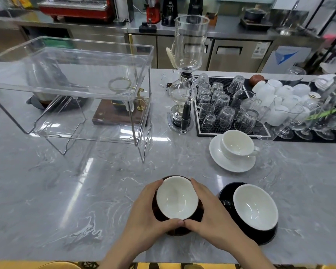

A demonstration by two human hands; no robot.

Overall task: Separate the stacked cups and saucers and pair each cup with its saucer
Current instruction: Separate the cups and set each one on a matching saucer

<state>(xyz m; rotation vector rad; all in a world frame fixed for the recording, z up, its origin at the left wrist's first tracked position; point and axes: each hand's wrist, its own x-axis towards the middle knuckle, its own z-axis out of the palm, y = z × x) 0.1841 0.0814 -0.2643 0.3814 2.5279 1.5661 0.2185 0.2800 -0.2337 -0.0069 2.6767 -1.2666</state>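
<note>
A brown cup [177,199] with a white inside sits on a brown saucer [177,232] near the counter's front edge. My left hand [149,208] and my right hand [211,212] wrap around this cup from both sides, thumbs meeting at its near rim. To the right, a black cup [255,207] with a white inside rests on a black saucer [264,236]. Farther back on the right, a white cup [237,145] stands on a white saucer [219,152].
A clear plastic two-tier rack [70,82] stands at the back left. A glass siphon coffee maker [184,74] rises at centre back. A black mat [204,131] with several upturned glasses fills the back right, beside white cups and stemmed glasses.
</note>
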